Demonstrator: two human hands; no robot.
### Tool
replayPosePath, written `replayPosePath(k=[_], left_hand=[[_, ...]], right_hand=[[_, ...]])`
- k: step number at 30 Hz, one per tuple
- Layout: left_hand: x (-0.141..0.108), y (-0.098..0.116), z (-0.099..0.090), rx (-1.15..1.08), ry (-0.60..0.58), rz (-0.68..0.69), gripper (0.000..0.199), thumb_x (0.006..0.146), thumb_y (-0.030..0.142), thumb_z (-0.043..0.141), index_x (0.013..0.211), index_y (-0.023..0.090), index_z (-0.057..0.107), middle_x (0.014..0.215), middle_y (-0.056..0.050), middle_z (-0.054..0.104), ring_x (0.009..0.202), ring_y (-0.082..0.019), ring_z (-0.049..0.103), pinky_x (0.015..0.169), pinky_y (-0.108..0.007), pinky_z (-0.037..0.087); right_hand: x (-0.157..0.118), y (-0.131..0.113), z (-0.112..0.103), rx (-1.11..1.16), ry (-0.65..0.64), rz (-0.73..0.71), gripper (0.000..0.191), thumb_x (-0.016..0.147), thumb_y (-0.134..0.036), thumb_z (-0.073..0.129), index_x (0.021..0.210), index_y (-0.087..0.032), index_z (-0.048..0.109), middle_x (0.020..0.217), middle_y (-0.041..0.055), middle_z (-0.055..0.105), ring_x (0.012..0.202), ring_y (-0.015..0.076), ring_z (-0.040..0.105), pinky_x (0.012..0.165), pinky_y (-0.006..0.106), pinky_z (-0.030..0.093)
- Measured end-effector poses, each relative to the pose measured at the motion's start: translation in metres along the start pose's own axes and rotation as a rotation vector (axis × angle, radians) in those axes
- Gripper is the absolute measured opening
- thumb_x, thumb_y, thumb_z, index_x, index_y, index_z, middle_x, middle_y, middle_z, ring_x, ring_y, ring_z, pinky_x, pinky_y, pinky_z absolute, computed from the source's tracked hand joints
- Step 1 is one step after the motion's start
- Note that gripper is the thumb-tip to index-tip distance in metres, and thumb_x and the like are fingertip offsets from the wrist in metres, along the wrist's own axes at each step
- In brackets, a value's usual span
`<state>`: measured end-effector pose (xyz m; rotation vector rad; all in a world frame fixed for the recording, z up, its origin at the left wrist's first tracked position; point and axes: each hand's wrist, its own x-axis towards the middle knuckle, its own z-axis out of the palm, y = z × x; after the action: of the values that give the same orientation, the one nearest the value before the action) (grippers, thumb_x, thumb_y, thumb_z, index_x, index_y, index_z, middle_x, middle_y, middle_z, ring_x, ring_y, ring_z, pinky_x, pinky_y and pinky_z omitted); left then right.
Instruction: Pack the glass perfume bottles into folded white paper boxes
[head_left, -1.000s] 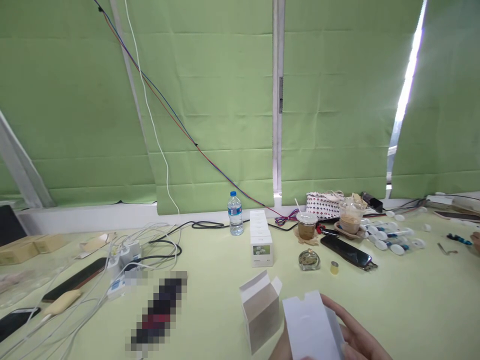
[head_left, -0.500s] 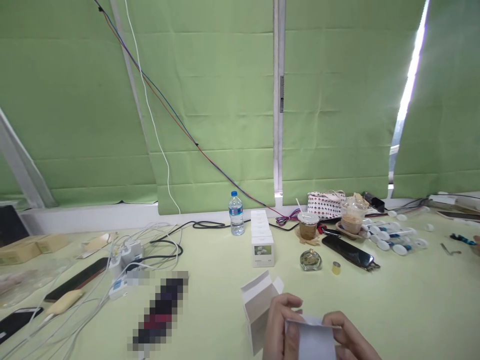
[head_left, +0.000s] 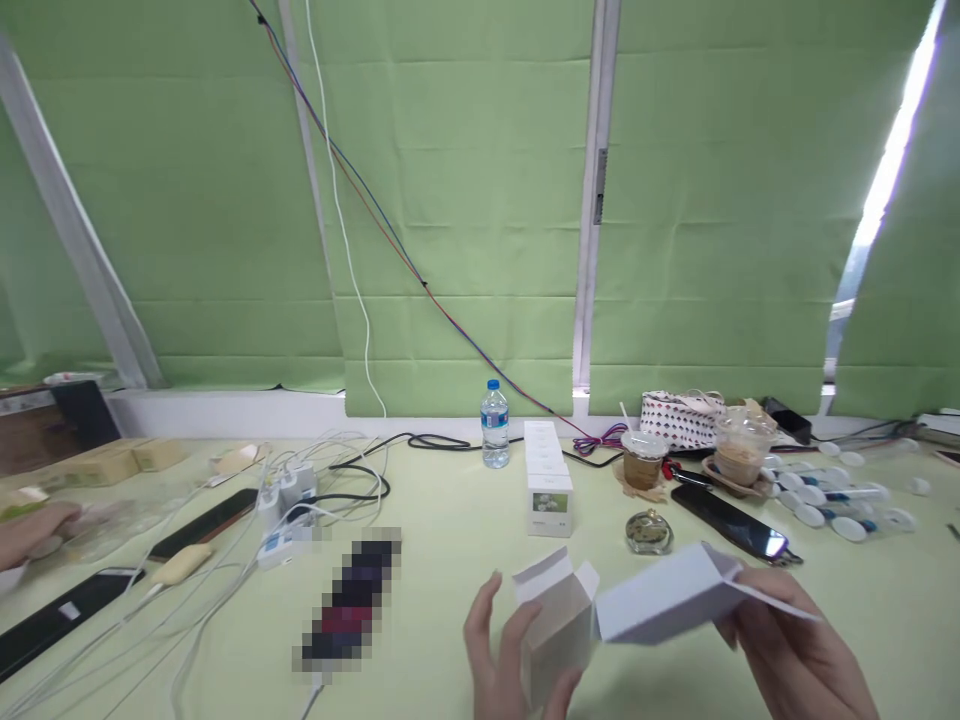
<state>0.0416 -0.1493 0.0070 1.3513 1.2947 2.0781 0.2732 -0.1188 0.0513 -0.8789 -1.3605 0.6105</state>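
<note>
My right hand (head_left: 787, 630) is closed on a white folded carton piece (head_left: 667, 597), tilted above the table. Lower and to its left, an open white box (head_left: 559, 620) with raised flaps stands on the table. Around that box are the spread fingers of my left hand (head_left: 510, 650), with a finger over its left side; whether they grip it is unclear. Behind the box, a row of closed white boxes (head_left: 550, 510) runs back towards the wall, its front one showing a flower picture.
A water bottle (head_left: 495, 425), drink cup (head_left: 643, 462), perfume bottle (head_left: 649, 532) and black phone (head_left: 735, 522) lie beyond my hands. White tubes (head_left: 847, 500) are at the right. Cables, a power strip (head_left: 289, 540) and another person's hand (head_left: 34, 535) are at the left.
My right hand has moved right and up with the white carton piece. My left hand has left that piece and opened beside the open box. The view has shifted left.
</note>
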Motion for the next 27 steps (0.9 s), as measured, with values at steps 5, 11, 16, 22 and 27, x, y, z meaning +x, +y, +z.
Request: replayPosePath(k=[5,11,16,22,27], left_hand=[[0.006,-0.01,-0.005,0.126,-0.235,-0.275,0.041,0.064,0.011,0.062,0.103,0.021,0.058,0.09,-0.006,0.068,0.085,-0.028,0.063,0.08,-0.036,0.045],[0.012,-0.015,-0.013,0.248,-0.377,-0.295,0.042,0.059,0.016,0.056,0.1,0.022,0.049,0.083,0.001,0.068,0.072,-0.02,0.063,0.072,-0.026,0.046],[0.013,-0.016,-0.009,0.248,-0.371,-0.28,0.04,0.059,0.018,0.054,0.098,0.023,0.046,0.079,0.001,0.067,0.071,-0.019,0.062,0.071,-0.026,0.046],[0.013,-0.016,-0.006,0.215,-0.375,-0.274,0.042,0.059,0.017,0.054,0.099,0.022,0.046,0.083,-0.001,0.067,0.073,-0.019,0.062,0.074,-0.027,0.046],[0.019,-0.012,-0.009,0.182,-0.443,-0.312,0.044,0.054,0.01,0.052,0.095,0.023,0.045,0.079,0.002,0.063,0.073,-0.018,0.057,0.074,-0.024,0.043]], right_hand=[[0.03,-0.011,0.055,0.096,-0.158,-0.116,0.026,0.092,-0.045,0.047,0.08,-0.024,0.058,0.096,0.0068,0.058,0.072,0.0182,0.052,0.06,0.028,0.043],[0.032,-0.003,0.072,0.082,-0.404,-0.055,0.024,0.096,-0.036,0.039,0.084,-0.024,0.056,0.102,0.0059,0.056,0.067,0.0155,0.047,0.057,0.027,0.04],[0.033,-0.001,0.057,0.005,-0.474,-0.066,0.025,0.098,-0.034,0.032,0.085,-0.025,0.051,0.099,0.0051,0.054,0.078,0.0185,0.049,0.065,0.029,0.041],[0.043,-0.005,0.051,-0.139,-0.566,-0.122,0.024,0.098,-0.028,0.027,0.085,-0.025,0.047,0.099,0.0056,0.055,0.078,0.0186,0.05,0.067,0.03,0.041],[0.044,-0.004,0.051,-0.196,-0.596,-0.172,0.024,0.098,-0.027,0.026,0.086,-0.025,0.047,0.105,0.0064,0.056,0.084,0.0187,0.054,0.072,0.029,0.042]])
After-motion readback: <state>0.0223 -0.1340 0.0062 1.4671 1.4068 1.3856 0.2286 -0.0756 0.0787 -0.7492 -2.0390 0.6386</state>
